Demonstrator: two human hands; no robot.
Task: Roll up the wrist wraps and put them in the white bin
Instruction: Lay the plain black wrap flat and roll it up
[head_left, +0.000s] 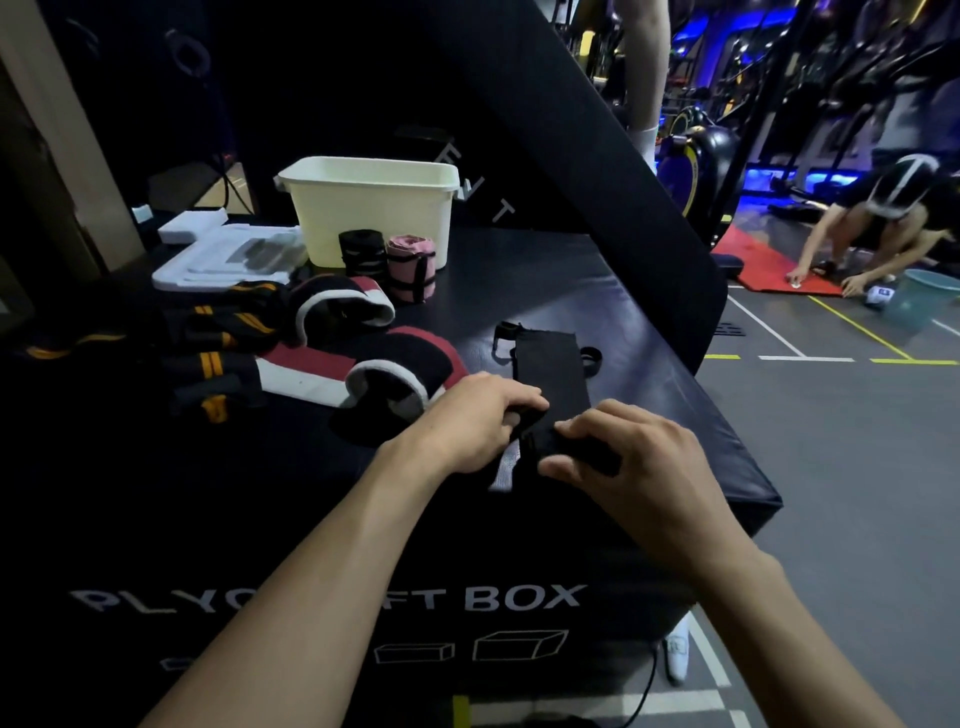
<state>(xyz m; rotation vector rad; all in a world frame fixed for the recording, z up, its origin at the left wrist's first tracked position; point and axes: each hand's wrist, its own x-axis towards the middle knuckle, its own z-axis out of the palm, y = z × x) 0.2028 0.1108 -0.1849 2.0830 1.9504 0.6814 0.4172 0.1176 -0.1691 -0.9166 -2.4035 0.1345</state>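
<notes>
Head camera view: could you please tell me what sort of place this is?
Most likely a gym: a black plyo soft box serves as the worktop, wrist wraps lie on it, and an exercise machine stands behind.

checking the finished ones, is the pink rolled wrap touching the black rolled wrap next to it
Touching. The head view shows the pink rolled wrap pressed side by side against the black rolled wrap, with no gap, before the white bin.

Rolled wrist wraps standing upright: two, one black roll (362, 253) and one pink roll (412, 267). Unrolled wraps: one plain black wrap (551, 370) under the hands; black-and-orange striped wraps (218, 338) and red, white and black wraps (363, 358) lie tangled, number of each unclear. White bin (371, 208): one. White foam tray (218, 254): one. Hands: two, left hand (475, 421) and right hand (631, 457).
</notes>
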